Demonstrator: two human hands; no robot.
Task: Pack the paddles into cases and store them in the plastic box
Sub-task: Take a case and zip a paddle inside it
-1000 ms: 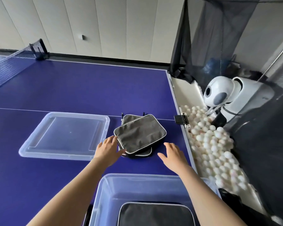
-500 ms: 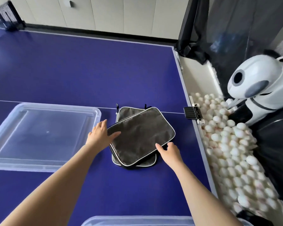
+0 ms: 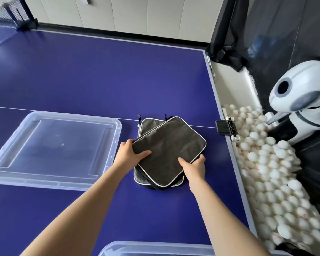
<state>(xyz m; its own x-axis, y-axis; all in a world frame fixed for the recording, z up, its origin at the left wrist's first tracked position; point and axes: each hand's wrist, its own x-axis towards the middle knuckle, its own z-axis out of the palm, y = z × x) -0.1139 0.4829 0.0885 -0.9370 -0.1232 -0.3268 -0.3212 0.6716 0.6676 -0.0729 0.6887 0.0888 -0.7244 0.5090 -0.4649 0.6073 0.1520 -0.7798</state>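
Observation:
Two dark grey paddle cases with white piping lie stacked on the blue table. The top case sits askew over the lower case. My left hand grips the top case's left corner, thumb on top and fingers under the edge. My right hand grips its near right edge, thumb on top. The clear plastic box shows only its far rim at the bottom edge of the view. No paddles are visible.
The box's clear lid lies flat to the left of the cases. Beyond the table's right edge a tray holds several white balls and a white ball machine. A black clip sits on that edge. The net is far left.
Both hands closed onto the top case: the left thumb slid onto its corner and the right hand took its near edge. The view tilted so less of the box shows.

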